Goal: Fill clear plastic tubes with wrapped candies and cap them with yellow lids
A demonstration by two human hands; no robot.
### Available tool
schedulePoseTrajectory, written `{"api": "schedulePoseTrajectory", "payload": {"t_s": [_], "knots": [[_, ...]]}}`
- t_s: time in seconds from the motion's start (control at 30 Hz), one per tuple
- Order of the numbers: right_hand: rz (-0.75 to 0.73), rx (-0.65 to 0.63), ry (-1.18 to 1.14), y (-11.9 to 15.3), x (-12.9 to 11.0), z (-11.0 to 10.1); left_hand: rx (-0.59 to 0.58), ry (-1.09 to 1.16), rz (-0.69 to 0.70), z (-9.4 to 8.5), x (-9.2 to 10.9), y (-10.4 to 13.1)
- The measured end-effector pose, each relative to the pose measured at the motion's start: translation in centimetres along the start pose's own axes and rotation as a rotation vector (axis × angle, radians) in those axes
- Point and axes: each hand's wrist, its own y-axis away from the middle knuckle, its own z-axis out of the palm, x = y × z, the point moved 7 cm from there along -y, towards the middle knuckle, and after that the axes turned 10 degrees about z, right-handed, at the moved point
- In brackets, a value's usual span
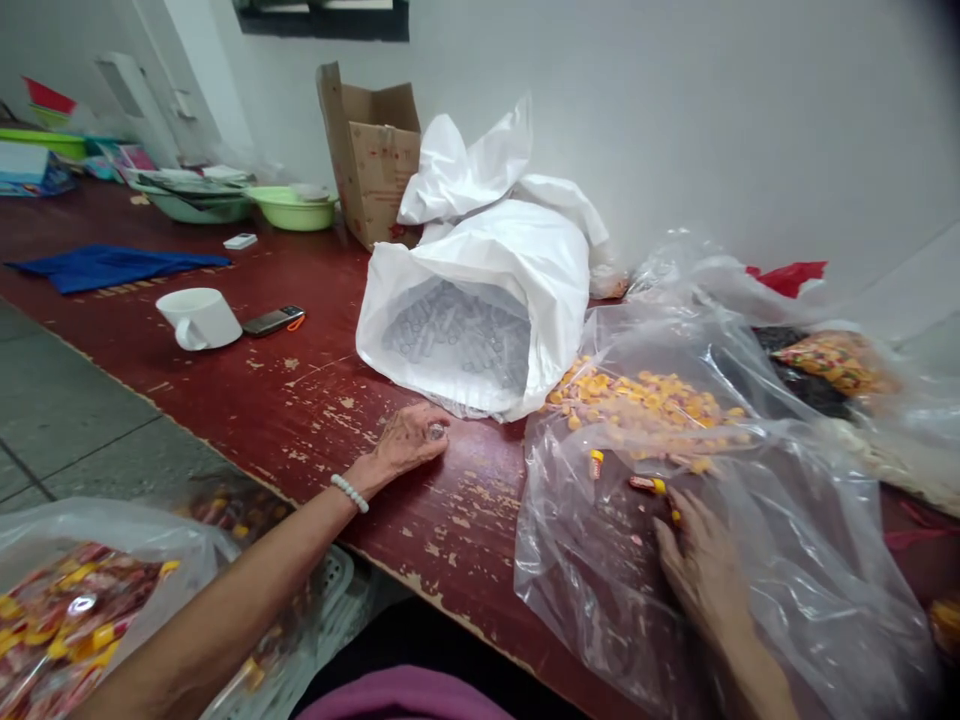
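My left hand point(409, 440) rests on the red table with its fingers closed on a small clear plastic tube point(436, 431). Just beyond it, a white sack point(480, 250) lies with its mouth towards me, full of clear tubes point(450, 330). On a clear plastic bag point(570, 540), my right hand point(701, 560) has a small yellow cap point(676, 517) between thumb and fingers; whether a tube is joined to it is hidden. Two small red-labelled tubes with yellow caps lie near these fingers, one tube point(596, 464) farther left. Loose yellow caps point(652, 400) are heaped behind them.
A white mug point(201, 318) and a phone point(274, 320) stand left on the table point(322, 360). Behind are a cardboard box point(382, 170), a green basin point(292, 208) and a blue cloth point(112, 265). Lower left, a bag point(67, 610) holds many yellow-capped tubes.
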Motion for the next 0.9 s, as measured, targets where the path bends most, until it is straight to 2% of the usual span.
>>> {"api": "schedulePoseTrajectory", "payload": {"t_s": [0.1, 0.17, 0.27, 0.37, 0.5, 0.6, 0.7, 0.77, 0.83, 0.9], "knots": [[-0.053, -0.12, -0.006, 0.5, 0.0, 2.0, -0.089, 0.045, 0.108, 1.2, 0.6, -0.5], [-0.059, -0.116, -0.04, 0.5, -0.3, 2.1, -0.107, 0.008, 0.127, 1.8, 0.8, -1.1], [-0.082, -0.079, -0.098, 0.3, -0.5, 1.4, -0.01, -0.114, 0.087, 1.6, 1.2, -2.7], [-0.107, -0.071, -0.084, 0.4, -0.6, 1.3, 0.053, -0.121, 0.056, 2.0, 1.8, -5.3], [-0.046, -0.005, -0.089, 0.6, -0.2, 1.2, 0.042, -0.09, -0.017, 4.1, 1.8, -9.8], [0.053, 0.018, -0.125, 0.6, 0.1, 0.9, 0.024, -0.08, -0.09, 6.1, 1.2, -11.8], [0.153, -0.018, -0.148, 0.6, 0.1, 0.7, -0.011, -0.057, -0.126, 7.9, 0.8, -12.2], [0.201, -0.027, -0.148, 0.5, 0.1, 0.5, -0.021, -0.045, -0.138, 8.1, 0.7, -12.0], [0.23, -0.014, -0.171, 0.4, 0.1, 0.2, -0.016, -0.035, -0.137, 7.4, 1.0, -11.6], [0.251, 0.011, -0.212, 0.3, 0.2, -0.1, 0.002, -0.028, -0.121, 5.8, 1.6, -10.8]]}}
